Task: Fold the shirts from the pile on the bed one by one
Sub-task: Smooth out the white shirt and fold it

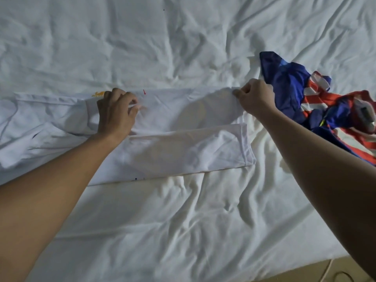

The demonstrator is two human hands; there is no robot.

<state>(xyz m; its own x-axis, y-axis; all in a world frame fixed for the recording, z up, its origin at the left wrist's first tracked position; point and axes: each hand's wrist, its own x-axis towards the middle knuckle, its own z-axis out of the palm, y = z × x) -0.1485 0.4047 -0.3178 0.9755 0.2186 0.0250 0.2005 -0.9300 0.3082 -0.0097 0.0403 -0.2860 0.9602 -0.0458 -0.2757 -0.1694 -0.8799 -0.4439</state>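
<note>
L hand (116, 110) & R hand (254, 98) each pinch the white shirt (183, 151) mid-frame (far edge). Risk: uneven pull could skew fold, or snag blue-red pile (289, 86) at right.

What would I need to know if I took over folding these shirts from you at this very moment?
Left hand: pinches the white shirt near its far edge.
Right hand: pinches the shirt's far right corner.
The white shirt lies flat across the bed. Its near long side appears to be already folded in as a strip.
A blue, red and white garment lies crumpled to the right, not yet folded.
Left to do: fold the far side in, finish the white shirt, then fold the crumpled garment.
</note>
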